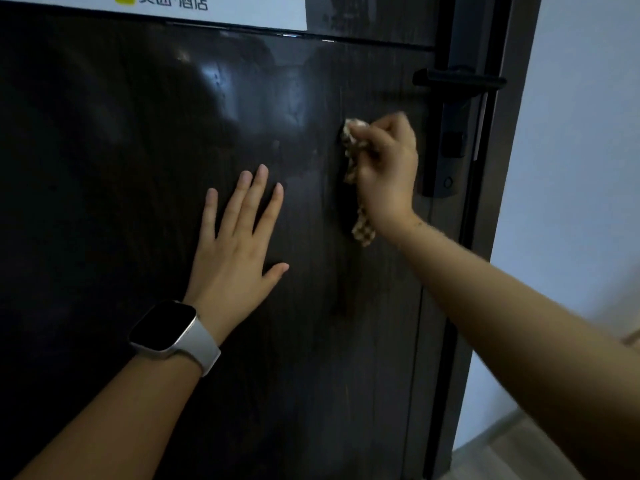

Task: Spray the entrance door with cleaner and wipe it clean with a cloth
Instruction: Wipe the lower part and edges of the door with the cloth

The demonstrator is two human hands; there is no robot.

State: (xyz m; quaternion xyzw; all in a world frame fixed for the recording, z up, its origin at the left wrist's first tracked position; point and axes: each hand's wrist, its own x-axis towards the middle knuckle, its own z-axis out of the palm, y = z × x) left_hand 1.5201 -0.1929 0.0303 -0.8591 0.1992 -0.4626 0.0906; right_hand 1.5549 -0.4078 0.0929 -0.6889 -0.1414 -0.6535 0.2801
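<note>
**Across the dark door: one palm bracing, one fist wiping**

Across most of the frame, from left edge to the right third: the entrance door point(121, 168), dark wood-grain, glossy at upper centre where light reflects, duller and streaked toward the handle side. Probably wet or smeared there, hence the wiping in that zone. At the top edge, upper left: a white sign point(214, 10) stuck on the door, partly cropped. At right of the door: the dark frame, then a pale wall point(581, 133) filling the right edge.

Upper right of the door: black lever handle point(457, 80), with its lock plate point(452, 147) below. No spray bottle in view, so spraying judged done and wiping under way.

Lower centre: left hand point(235, 251), fingers straight and spread, palm flat against the door, holding nothing. Likely placed to steady the door against the push of the wiping. On that wrist, lower left of centre: a watch point(166, 325) with a pale strap.

Centre right, just left of the lock plate: right hand point(388, 168), grip clamped, fingers curled round the cloth point(355, 133). Checked cloth bunched at the fingertips and pressed on the door at the upper left of the fist; a loose tail hanging below the heel of the hand. Slightly blurred, so exact contact hard to tell.
</note>
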